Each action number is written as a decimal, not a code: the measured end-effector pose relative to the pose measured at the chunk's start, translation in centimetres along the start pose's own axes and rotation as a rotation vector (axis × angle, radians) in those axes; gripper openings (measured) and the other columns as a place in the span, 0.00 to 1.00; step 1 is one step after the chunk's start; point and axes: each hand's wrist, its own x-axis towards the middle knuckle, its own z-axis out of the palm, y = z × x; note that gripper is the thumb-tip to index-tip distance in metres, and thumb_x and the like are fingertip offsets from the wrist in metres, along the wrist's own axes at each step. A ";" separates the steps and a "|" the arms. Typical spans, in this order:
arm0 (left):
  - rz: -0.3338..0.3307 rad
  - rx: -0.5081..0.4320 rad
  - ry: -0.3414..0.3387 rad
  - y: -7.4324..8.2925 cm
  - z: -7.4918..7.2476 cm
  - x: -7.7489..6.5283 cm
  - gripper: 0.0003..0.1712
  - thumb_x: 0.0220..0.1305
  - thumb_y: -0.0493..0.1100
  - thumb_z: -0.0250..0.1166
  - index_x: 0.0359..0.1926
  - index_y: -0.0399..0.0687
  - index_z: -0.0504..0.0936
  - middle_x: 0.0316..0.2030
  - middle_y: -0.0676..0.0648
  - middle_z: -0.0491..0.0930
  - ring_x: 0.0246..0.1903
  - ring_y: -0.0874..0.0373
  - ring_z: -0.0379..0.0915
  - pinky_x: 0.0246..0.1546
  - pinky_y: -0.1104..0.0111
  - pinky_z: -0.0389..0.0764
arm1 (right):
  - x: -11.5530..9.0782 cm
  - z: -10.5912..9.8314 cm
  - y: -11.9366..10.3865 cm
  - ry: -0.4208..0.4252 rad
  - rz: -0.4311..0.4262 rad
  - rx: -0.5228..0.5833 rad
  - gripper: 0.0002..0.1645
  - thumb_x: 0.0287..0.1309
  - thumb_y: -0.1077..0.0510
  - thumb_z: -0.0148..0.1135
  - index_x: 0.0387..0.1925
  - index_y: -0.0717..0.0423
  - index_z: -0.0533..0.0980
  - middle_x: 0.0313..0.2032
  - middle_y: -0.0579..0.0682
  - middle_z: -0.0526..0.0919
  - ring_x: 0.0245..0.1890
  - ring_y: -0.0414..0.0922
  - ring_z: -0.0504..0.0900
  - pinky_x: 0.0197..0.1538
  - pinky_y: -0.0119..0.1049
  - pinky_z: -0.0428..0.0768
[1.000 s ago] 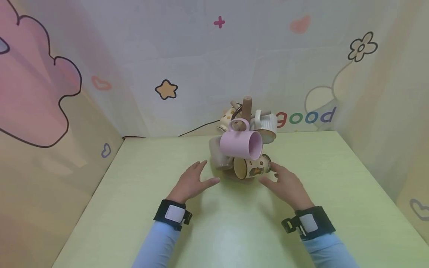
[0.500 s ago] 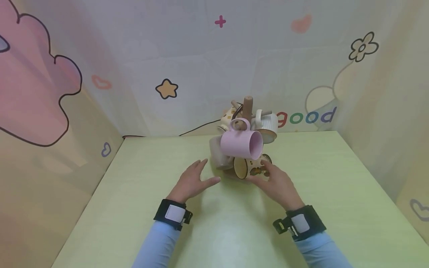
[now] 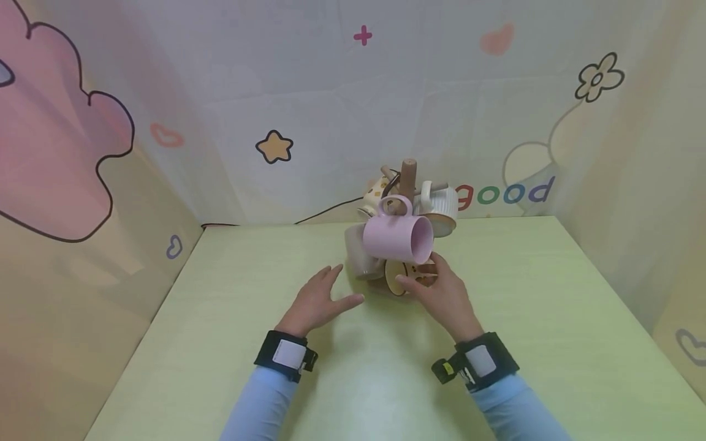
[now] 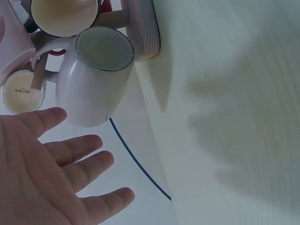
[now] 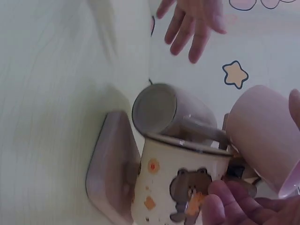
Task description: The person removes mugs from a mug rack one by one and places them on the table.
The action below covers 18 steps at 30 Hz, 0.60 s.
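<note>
A brown wooden mug tree [image 3: 408,174] bears several mugs. My right hand [image 3: 447,300] is at the low cream mug with a bear picture [image 5: 159,183]. Its curled fingertips lie right at the mug's side in the right wrist view, while the thumb stands apart, overlapping the mouth in the head view. Just above hangs a pink mug [image 3: 388,237]. My left hand [image 3: 317,300], fingers spread and holding nothing, hovers left of a pale grey mug [image 4: 91,89].
Higher on the mug tree hang a ribbed white mug [image 3: 441,208] and a patterned cream mug [image 3: 374,195]. The mug tree's wooden base [image 5: 110,168] stands on the pale green table [image 3: 248,263]. Behind is a printed cloth backdrop [image 3: 309,79], with a dark cord [image 3: 331,209] along it.
My right hand has moved left from the bear mug's far end, over its side, and now covers much of it. The left hand and the mugs have stayed nearly still.
</note>
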 end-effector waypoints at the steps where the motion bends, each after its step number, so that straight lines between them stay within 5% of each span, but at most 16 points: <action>1: 0.000 -0.002 0.000 0.0 0.0 0.0 0.54 0.59 0.71 0.63 0.76 0.46 0.58 0.73 0.36 0.57 0.72 0.39 0.52 0.67 0.43 0.58 | 0.1 0.1 -0.1 0.002 0.013 0.035 0.54 0.55 0.37 0.70 0.72 0.58 0.57 0.59 0.62 0.75 0.55 0.58 0.78 0.49 0.50 0.81; 10: -0.009 0.011 0.000 -0.2 0.2 -0.1 0.54 0.59 0.72 0.63 0.76 0.46 0.58 0.73 0.36 0.57 0.72 0.39 0.52 0.66 0.43 0.58 | 0.7 1.1 -0.7 0.048 0.073 0.330 0.56 0.57 0.43 0.71 0.74 0.57 0.49 0.63 0.61 0.68 0.59 0.57 0.74 0.59 0.51 0.76; 18: -0.013 0.009 0.007 -0.2 0.1 -0.2 0.54 0.59 0.71 0.63 0.76 0.46 0.58 0.73 0.36 0.58 0.72 0.39 0.52 0.66 0.43 0.59 | 1.2 1.9 -1.4 0.096 0.019 0.432 0.55 0.55 0.48 0.74 0.73 0.57 0.51 0.65 0.58 0.66 0.59 0.55 0.73 0.61 0.50 0.73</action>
